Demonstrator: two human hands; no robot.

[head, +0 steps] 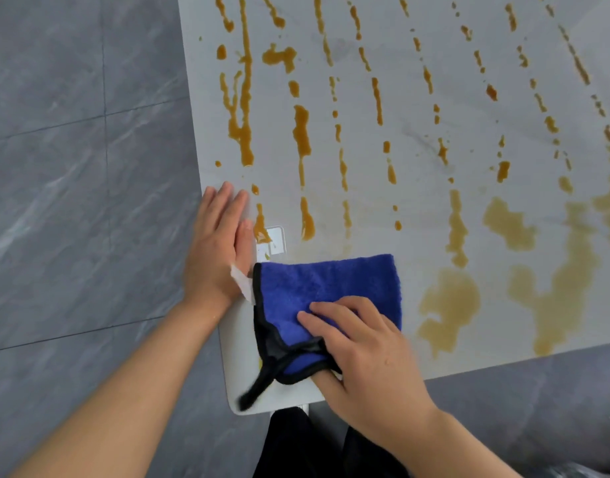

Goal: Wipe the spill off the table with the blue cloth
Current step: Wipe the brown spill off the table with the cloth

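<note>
The blue cloth (324, 288), edged in black, lies folded near the front left corner of the white table (417, 108). My right hand (365, 346) presses flat on the cloth's near half with fingers spread. At the table's left edge, beside the cloth, my left hand (217, 250) rests flat with straight fingers. Orange-brown spill (302, 132) runs in long streaks and drops across the table, and thinner smeared patches (448, 301) lie to the right of the cloth.
A small clear square sticker or tag (274, 241) sits on the table just above the cloth. A white scrap (243, 281) shows by my left hand. Grey tiled floor (72, 167) lies left of the table and below it. Dark trousers (296, 443) show at the bottom.
</note>
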